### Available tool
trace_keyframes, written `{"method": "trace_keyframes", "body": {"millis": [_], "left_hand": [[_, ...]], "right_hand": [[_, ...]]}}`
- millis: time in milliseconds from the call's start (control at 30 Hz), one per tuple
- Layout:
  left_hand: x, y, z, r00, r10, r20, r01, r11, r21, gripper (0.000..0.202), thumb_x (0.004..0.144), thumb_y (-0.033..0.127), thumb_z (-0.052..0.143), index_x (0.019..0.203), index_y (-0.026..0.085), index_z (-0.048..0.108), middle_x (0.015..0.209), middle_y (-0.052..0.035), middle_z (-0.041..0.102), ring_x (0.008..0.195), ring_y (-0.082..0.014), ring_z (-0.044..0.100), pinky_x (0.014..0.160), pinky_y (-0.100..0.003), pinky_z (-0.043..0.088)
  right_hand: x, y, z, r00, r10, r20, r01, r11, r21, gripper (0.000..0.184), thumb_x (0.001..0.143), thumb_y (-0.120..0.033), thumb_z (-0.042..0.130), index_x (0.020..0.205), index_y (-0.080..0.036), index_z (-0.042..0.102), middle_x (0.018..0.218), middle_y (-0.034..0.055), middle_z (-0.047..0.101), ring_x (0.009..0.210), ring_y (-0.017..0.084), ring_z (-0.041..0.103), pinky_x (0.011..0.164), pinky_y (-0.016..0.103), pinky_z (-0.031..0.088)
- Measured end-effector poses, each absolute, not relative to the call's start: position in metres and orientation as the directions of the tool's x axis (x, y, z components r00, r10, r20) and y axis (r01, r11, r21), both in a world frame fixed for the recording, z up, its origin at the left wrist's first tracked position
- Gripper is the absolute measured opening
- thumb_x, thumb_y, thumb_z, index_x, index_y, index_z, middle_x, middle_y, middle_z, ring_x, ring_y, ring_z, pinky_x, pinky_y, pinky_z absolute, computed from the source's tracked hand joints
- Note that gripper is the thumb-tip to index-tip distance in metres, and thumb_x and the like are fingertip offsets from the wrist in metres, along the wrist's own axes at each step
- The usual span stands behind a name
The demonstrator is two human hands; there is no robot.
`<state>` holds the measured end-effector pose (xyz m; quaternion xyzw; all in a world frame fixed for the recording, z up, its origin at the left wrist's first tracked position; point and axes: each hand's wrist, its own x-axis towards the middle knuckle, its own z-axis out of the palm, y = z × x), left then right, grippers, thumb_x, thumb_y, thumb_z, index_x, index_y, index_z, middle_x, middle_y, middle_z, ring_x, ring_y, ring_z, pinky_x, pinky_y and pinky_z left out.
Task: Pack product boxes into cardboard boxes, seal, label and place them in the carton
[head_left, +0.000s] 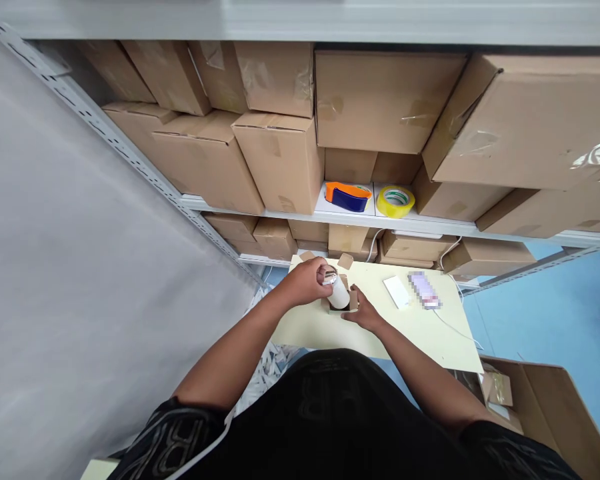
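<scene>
Fingers of my left hand (310, 283) are closed around the shiny silver top of a white cylindrical bottle (339, 293). The bottle leans, its lower end in the opening of a small cardboard box (353, 301) with raised flaps. My right hand (364, 312) grips that box from the right side, thumb near its front and fingers behind. How deep the bottle sits in the box cannot be made out. Under the box is a pale yellow table (300, 327).
On the table's right lie a white flat box (397, 292) and a blurred phone (424, 290) with a cable. A shelf (300, 217) above holds cartons, a tape dispenser (349, 197) and yellow tape (395, 201). A large open carton (545, 400) stands at lower right.
</scene>
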<state>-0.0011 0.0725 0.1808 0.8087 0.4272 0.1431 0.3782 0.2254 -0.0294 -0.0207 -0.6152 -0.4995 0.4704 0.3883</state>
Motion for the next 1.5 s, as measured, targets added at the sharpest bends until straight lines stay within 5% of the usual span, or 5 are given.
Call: {"method": "trace_keyframes", "body": {"millis": [233,633,967,1300,1500], "left_hand": [[-0.041,0.072,0.147,0.552,0.833,0.028,0.15,-0.132,0.98,0.051,0.072,0.025,0.068,0.122,0.019,0.062,0.094,-0.0009,0.062,0.083,-0.0161,0.061,0.077,-0.028,0.048],[-0.025,0.054,0.124,0.595,0.802,-0.053,-0.291,0.276,0.916,0.062,0.086,0.045,0.064,0.143,0.024,0.05,0.142,-0.014,0.062,0.13,-0.032,0.058,0.103,-0.048,0.048],[-0.002,-0.009,0.127,0.418,0.889,-0.189,-0.121,0.261,0.958,0.073,0.07,0.05,0.087,0.128,0.021,0.054,0.116,-0.0105,0.069,0.108,-0.0285,0.067,0.092,-0.042,0.054],[0.043,-0.014,0.143,0.427,0.889,-0.165,-0.246,0.29,0.925,0.055,0.08,0.044,0.062,0.128,0.02,0.051,0.115,-0.0108,0.071,0.102,-0.0278,0.07,0.087,-0.043,0.055],[0.071,-0.035,0.136,0.244,0.96,-0.137,-0.103,0.166,0.981,0.07,0.076,0.05,0.08,0.131,0.021,0.049,0.12,-0.0103,0.069,0.106,-0.0253,0.067,0.09,-0.039,0.054]], "right_hand": [[0.239,-0.076,0.037,0.427,0.902,-0.068,0.288,-0.207,-0.935,0.056,0.085,-0.05,0.067,0.135,-0.026,0.059,0.141,0.0134,0.058,0.117,0.031,0.06,0.097,0.05,0.051],[0.138,-0.081,0.097,-0.323,0.891,-0.319,-0.559,-0.452,-0.696,0.066,0.079,-0.065,0.068,0.124,-0.017,0.062,0.103,0.0145,0.076,0.095,0.033,0.072,0.085,0.048,0.056],[0.137,-0.081,0.075,0.234,0.971,-0.044,0.087,-0.066,-0.994,0.073,0.065,-0.054,0.089,0.12,-0.026,0.05,0.116,0.0075,0.062,0.107,0.029,0.06,0.094,0.045,0.051],[0.193,-0.093,0.093,-0.226,0.941,-0.253,-0.336,-0.319,-0.886,0.056,0.08,-0.063,0.063,0.12,-0.024,0.058,0.113,0.0087,0.069,0.1,0.03,0.067,0.081,0.039,0.052],[0.217,-0.1,0.086,-0.034,0.992,-0.122,-0.208,-0.126,-0.97,0.067,0.063,-0.053,0.087,0.112,-0.027,0.05,0.106,0.0042,0.064,0.097,0.026,0.061,0.075,0.034,0.052]]}}
